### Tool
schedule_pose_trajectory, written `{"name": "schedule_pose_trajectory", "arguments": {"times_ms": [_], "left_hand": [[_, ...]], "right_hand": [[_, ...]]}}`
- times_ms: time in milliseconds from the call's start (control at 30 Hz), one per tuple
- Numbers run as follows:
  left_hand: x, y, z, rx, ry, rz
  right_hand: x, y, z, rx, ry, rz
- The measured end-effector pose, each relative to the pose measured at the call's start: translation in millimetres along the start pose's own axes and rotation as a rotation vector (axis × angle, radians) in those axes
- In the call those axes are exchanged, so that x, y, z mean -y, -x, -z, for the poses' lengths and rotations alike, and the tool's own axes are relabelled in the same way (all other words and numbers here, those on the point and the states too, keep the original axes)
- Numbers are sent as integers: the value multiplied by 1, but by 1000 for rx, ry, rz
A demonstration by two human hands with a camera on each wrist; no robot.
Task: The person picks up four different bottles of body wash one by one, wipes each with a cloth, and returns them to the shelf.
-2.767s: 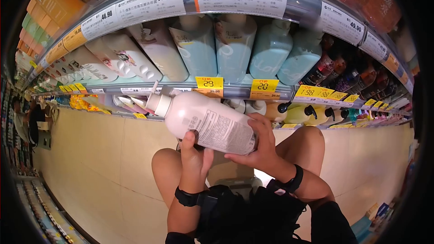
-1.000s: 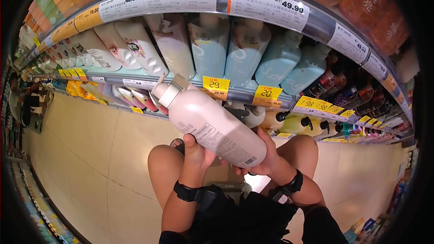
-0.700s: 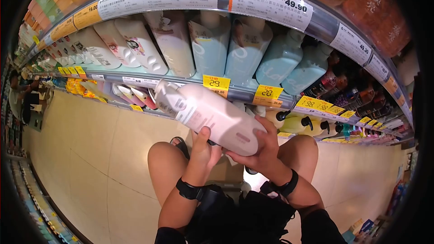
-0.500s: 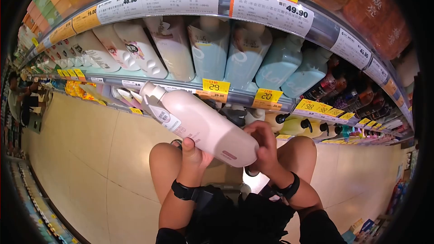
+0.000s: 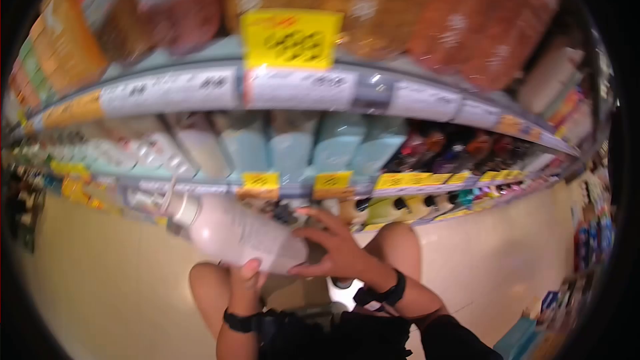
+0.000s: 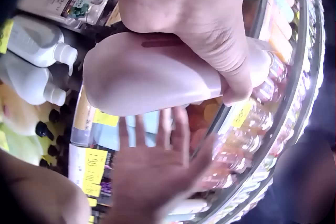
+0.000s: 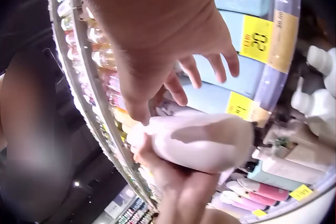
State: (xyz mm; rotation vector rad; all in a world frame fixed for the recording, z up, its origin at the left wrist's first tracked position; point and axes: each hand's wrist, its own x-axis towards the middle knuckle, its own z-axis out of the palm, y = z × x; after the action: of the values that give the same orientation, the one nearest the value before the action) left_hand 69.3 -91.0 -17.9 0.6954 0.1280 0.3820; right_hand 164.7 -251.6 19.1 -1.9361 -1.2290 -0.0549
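A pale pink pump bottle (image 5: 233, 232) lies slanted in front of the shelf, its white pump toward the upper left. My left hand (image 5: 245, 287) grips it from below, with the thumb along its near side; the left wrist view shows this hand (image 6: 194, 16) over the bottle (image 6: 147, 74). Beside the base, my right hand (image 5: 343, 250) has its fingers spread. A gap shows between the right hand (image 7: 163, 35) and the bottle (image 7: 210, 142) in the right wrist view, where the left hand (image 7: 178, 190) holds the bottle underneath.
Blue bottles (image 5: 293, 143) line the middle shelf behind yellow price tags (image 5: 261, 181). Above them, a shelf edge carries white labels (image 5: 300, 87). Yellow and dark-topped bottles (image 5: 387, 210) stand lower down. Bent knees (image 5: 397, 247) flank the hands over a pale floor (image 5: 480, 267).
The head view has tilted up toward the upper shelf and is blurred. My right hand has come off the bottle's base and spread its fingers. The bottle has turned in my left hand.
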Motion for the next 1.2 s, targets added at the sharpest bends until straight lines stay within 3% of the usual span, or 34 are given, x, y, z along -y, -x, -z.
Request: {"name": "schedule_pose_trajectory", "arguments": {"times_ms": [33,67,100,133,167,233,300,367,433,500,567,633,700,767,833,867,900,933,1000,1033,1100,1200], "left_hand": [[5,1,9,18,-120,-8],[17,1,25,61,-276,-126],[28,-7,30,84,-431,-256],[35,-16,12,144,-411,-250],[42,-18,-6,83,-332,-207],[50,-8,-34,-78,-202,-127],[50,1,-48,-277,-63,-66],[47,11,-45,85,-833,-441],[40,4,-31,277,-828,-456],[47,4,-29,277,-834,-355],[44,5,-54,62,36,32],[51,11,-57,42,151,72],[39,25,-68,294,425,444],[45,27,-60,273,473,496],[56,23,-44,250,577,477],[59,17,-40,248,582,470],[61,11,-34,230,446,286],[58,9,-33,208,304,106],[58,6,-37,194,229,43],[56,7,-41,189,154,-17],[56,8,-52,164,232,30],[51,10,-55,124,132,197]], "right_hand": [[-3,1,4,-12,-21,-9],[12,-5,18,43,-211,-56],[33,-9,21,-25,-230,-30],[47,-7,16,-62,-227,-56],[58,-6,15,-98,-196,-62],[76,-5,7,-194,-391,-527],[63,5,9,-257,-326,-493],[61,18,18,-357,-404,-480],[59,19,29,-531,-709,-404],[55,25,39,-558,-683,-368],[52,27,44,-645,-1002,-335],[46,29,52,-635,-1077,-298],[27,34,54,-523,-1209,-182],[36,30,77,-422,-1189,-232],[40,30,94,-156,-1022,-387],[40,32,96,-185,-936,-372],[43,29,95,-177,-940,-373],[51,25,95,-341,-987,-387],[58,22,88,-722,-956,-441],[61,21,80,-730,-963,-450],[66,14,71,-1052,-1061,-424],[70,17,80,-1039,-946,-322]]}}
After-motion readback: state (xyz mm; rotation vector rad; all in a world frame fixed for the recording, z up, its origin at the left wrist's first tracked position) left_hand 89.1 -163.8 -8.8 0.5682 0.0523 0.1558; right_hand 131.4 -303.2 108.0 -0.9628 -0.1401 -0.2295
